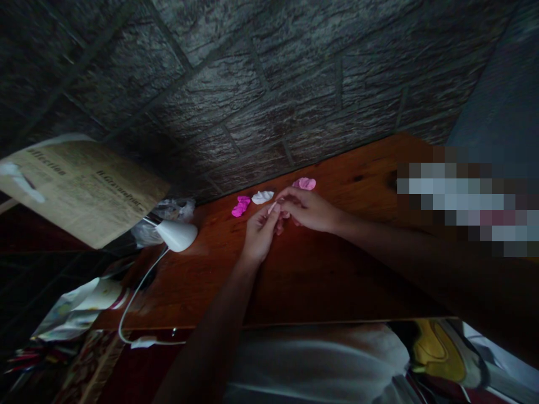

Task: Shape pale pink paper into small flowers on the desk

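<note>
Both hands meet near the middle of the frame, over a reddish-brown wooden table (337, 269). The left hand (260, 231) comes up from the lower centre with its fingers drawn together, and the tips are pinched on a small pale piece (273, 207) (too small and dim to tell what it is made of). The right hand (310, 210) reaches in from the right side with its fingers curled downward and their tips at the same pale piece. It touches the piece, but I cannot tell whether it really grips it. The two hands touch each other at the fingertips. A little pink shows under them, partly hidden.

Three crumpled bits lie on the table just above the hands:
- One magenta bit (241, 206) is to the upper left of the left hand.
- One white bit (262, 197) is just beside the magenta one, near the fingertips.
- One light pink bit (304, 183) is right above the right hand.

With the piece between the fingers, that makes four small pieces.

One white lamp (178, 235) sits at the left edge of the table, and its one cord (137, 294) trails down toward the lower left. One newspaper (84, 188) hangs in the upper left of the frame. A dark stone-pattern wall (269, 84) fills the top.
</note>
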The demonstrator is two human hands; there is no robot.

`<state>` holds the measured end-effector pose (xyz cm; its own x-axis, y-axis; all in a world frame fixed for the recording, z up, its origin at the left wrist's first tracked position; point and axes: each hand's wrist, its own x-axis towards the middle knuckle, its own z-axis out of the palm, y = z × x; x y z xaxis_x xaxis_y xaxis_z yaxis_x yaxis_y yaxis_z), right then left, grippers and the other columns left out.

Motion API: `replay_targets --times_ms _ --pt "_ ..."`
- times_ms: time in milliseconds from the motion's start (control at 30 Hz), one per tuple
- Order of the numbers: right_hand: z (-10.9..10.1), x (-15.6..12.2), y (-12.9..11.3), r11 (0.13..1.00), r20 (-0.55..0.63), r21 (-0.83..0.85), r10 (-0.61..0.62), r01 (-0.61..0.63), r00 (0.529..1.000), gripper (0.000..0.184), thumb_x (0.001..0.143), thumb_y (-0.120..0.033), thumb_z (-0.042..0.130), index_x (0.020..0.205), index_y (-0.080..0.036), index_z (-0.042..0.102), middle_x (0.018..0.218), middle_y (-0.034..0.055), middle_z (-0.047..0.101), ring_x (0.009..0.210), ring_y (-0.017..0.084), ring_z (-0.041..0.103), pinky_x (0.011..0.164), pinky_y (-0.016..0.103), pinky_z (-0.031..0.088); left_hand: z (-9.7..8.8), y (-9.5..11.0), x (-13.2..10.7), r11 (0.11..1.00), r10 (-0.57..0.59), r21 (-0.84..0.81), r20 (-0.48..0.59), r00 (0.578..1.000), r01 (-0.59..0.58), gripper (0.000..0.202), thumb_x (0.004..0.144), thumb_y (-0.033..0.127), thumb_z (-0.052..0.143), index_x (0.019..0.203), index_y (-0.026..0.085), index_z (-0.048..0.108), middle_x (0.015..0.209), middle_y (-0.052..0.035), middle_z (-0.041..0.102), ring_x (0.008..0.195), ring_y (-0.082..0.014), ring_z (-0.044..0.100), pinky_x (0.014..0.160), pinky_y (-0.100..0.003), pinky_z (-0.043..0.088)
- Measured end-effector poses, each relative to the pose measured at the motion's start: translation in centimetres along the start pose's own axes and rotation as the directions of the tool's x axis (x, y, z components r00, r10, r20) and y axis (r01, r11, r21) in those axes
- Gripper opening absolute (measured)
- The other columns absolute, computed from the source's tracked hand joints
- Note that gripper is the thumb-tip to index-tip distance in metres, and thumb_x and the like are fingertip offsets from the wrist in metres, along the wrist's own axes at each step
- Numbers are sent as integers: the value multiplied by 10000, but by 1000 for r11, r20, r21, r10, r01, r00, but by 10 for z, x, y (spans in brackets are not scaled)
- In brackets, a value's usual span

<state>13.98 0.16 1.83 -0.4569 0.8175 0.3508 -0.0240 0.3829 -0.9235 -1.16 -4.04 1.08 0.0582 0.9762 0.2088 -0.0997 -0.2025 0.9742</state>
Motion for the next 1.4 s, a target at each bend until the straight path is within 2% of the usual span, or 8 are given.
replay_targets --times_ms 133,367,533,667,833,1233,1333,1400 --pt "4 -1 -3 991 -71 -32 124 -126 990 239 1023 -301 512 809 -199 542 643 -26 575 576 120 545 590 250 432 -2 -1 1 988 28 148 42 999 -34 471 828 621 752 755 165 657 586 31 543 490 -65 434 463 -213 319" --pt "5 -3 -4 978 -60 -169 111 -120 992 417 1054 -385 445 723 -177 590 737 35 644 713 147 586 709 278 419 -2 4 -3 888 163 431 32 986 -161 583 821 732 671 685 170 594 542 49 497 462 -59 423 440 -201 319" --pt "0 0 -9 975 -36 -196 104 -109 994 444 1052 -359 444 669 -174 572 686 35 643 652 139 560 675 276 414 -1 0 0 941 135 314 -7 991 -126 559 831 684 704 644 171 585 480 61 456 404 -46 375 405 -189 289" --pt "8 1 -16 947 -73 -318 -81 54 994 330 1020 -243 500 720 -165 612 729 37 689 680 134 594 680 260 410 0 -1 8 996 83 26 -128 988 -80 586 802 646 763 572 174 504 454 72 410 385 -30 328 385 -170 237" --pt "16 -7 -23 889 -19 -414 -224 196 974 253 1017 -198 514 846 -140 691 793 65 738 707 148 653 699 262 429 2 6 10 980 -67 -200 -250 966 16 515 891 463 761 576 155 494 497 64 428 425 -23 347 402 -146 245" --pt "0 -7 -9 926 -30 -293 -258 238 966 172 920 -144 627 1028 -149 762 898 42 785 778 145 689 742 262 496 2 7 11 973 -122 -216 -193 974 79 465 923 567 676 716 158 600 598 23 562 456 -45 425 424 -179 268" --pt "0 -5 -4 946 -76 -276 -200 172 977 263 856 -106 678 1108 -145 743 1014 73 789 854 164 707 780 271 515 0 3 10 986 -84 -154 -159 984 59 427 884 532 740 722 155 622 619 16 573 480 -46 425 440 -187 281" --pt "-1 -5 -3 946 -64 -303 -143 117 988 187 856 -135 691 1033 -145 752 960 70 782 810 166 692 742 271 506 -3 0 9 993 -51 -114 -119 992 38 413 834 519 794 728 152 636 627 20 564 494 -45 416 447 -188 284"
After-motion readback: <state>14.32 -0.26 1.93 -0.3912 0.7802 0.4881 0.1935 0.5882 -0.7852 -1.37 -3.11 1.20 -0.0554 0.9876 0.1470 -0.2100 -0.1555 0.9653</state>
